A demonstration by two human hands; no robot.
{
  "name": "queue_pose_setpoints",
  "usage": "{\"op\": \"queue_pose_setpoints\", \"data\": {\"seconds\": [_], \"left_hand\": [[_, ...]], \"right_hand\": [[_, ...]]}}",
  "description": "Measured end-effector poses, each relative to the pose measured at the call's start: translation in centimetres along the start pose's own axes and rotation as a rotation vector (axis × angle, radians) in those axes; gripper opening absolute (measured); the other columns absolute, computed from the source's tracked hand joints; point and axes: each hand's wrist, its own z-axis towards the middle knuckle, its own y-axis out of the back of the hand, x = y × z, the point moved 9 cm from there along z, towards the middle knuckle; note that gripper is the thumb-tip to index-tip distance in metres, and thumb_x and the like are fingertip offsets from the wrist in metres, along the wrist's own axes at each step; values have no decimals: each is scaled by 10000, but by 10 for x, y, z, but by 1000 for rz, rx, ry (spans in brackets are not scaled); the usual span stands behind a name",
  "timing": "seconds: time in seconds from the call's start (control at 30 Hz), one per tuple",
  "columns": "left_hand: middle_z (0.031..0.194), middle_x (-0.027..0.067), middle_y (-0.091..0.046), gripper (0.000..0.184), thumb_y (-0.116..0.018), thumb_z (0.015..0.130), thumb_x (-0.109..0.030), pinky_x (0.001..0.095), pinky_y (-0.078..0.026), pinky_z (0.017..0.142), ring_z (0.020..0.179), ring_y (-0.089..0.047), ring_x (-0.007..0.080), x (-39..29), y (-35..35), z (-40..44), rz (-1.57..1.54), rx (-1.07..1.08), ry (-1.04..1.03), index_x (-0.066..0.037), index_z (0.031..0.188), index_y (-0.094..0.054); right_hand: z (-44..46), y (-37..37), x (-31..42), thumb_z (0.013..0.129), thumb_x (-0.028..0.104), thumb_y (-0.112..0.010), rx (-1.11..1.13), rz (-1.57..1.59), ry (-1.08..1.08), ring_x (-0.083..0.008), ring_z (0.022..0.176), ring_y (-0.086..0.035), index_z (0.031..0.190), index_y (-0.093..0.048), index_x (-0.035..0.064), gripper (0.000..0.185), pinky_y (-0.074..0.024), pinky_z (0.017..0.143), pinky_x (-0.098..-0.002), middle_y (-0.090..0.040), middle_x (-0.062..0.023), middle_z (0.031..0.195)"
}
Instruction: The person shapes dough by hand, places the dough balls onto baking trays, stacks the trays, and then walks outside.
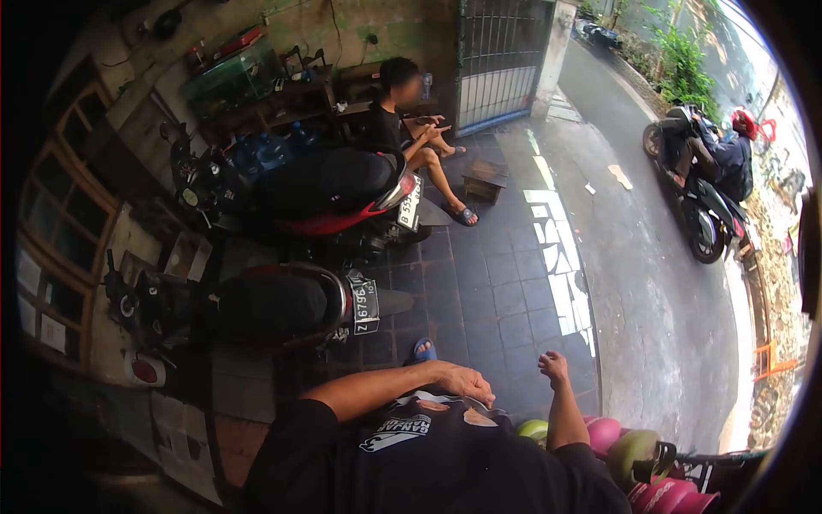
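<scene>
My left hand (pixel 467 383) is bent in across my waist, its fingers curled against the front of the black T-shirt (pixel 479 458) I wear. Whatever may lie under those fingers is hidden. Pale tan patches show on the shirt just below it. Out to the right, my right hand (pixel 554 367) is raised over the dark tiles with its fingers curled in, and nothing shows in it. Beside my right forearm stand green and pink gas cylinders (pixel 634 454), partly covered by the arm. A blue sandal (pixel 424 349) on my foot shows beyond my left wrist.
Two parked motorbikes, a red-and-black one (pixel 334 193) and a dark one (pixel 274 304), fill the left. Behind them, a seated person (pixel 398 120) is near a small wooden stool (pixel 485 178). A helmeted rider (pixel 728 154) sits on a motorbike (pixel 706 214) in the lane. A metal gate (pixel 503 64) stands behind.
</scene>
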Motion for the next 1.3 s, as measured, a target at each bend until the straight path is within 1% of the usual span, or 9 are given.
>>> {"op": "queue_pose_setpoints", "data": {"seconds": [0.2,0.4,0.5,0.67,0.73,0.8,0.97,1.2,1.3], "left_hand": [[817,7,-634,544,-521,998,-576,310,-439,734,798,-545,120,7,109,25,-15,-31,191,-77,952,-732],[857,10,-643,529,-532,994,-570,312,-445,759,834,-557,131,-19,212,35,-11,9,196,-77,967,-722],[898,14,-643,485,-533,1010,-525,296,-446,798,891,-562,130,-18,227,41,-62,69,243,-74,977,-708],[873,-1,-621,442,-535,1021,-488,285,-445,773,868,-545,113,-25,277,46,-38,18,238,-78,991,-694],[846,21,-609,533,-525,1001,-564,313,-438,795,834,-539,142,-16,299,50,-100,-120,241,-65,975,-711],[860,21,-615,522,-516,1011,-548,315,-440,800,839,-542,141,-28,313,53,-127,-168,270,-64,994,-710],[992,39,-678,507,-489,1032,-520,322,-463,868,938,-593,149,-40,347,68,-179,-349,243,-67,1105,-707],[1008,51,-682,525,-489,1026,-538,327,-466,895,993,-607,168,-39,365,101,-201,-453,266,-70,1144,-694],[1004,57,-682,529,-484,1025,-544,324,-460,930,1031,-610,170,-25,374,109,-177,-472,301,-75,1142,-700]], "right_hand": [[49,-66,8,904,189,-740,183,-230,-142,-196,763,-688,1310,-544,-55,513,-547,606,-312,-718,-130,969],[79,-82,22,891,204,-760,353,-364,-223,-245,813,-714,1351,-508,-54,585,-581,652,-353,-716,-145,985],[101,-71,10,894,194,-752,288,-78,-412,-255,808,-712,1350,-497,-52,578,-580,647,-367,-712,-149,1007],[177,-91,85,904,202,-727,294,-201,-294,-241,788,-707,1362,-494,-61,578,-569,634,-353,-714,-156,1021],[210,-93,100,903,208,-727,314,-254,-260,-236,784,-706,1358,-507,-62,573,-568,630,-348,-717,-157,1018],[258,-111,108,919,231,-708,455,-332,-218,-212,807,-703,1202,-621,-22,390,-572,653,-326,-711,-113,937],[312,-151,209,920,256,-706,485,-642,-62,-185,772,-688,1244,-615,-40,448,-550,623,-302,-713,-107,909],[371,-236,299,899,284,-710,691,-607,264,-199,785,-688,1294,-591,-30,519,-556,686,-311,-729,-130,905],[369,-239,317,896,292,-713,712,-694,294,-195,785,-689,1292,-597,-19,517,-555,704,-308,-730,-129,907]]}}
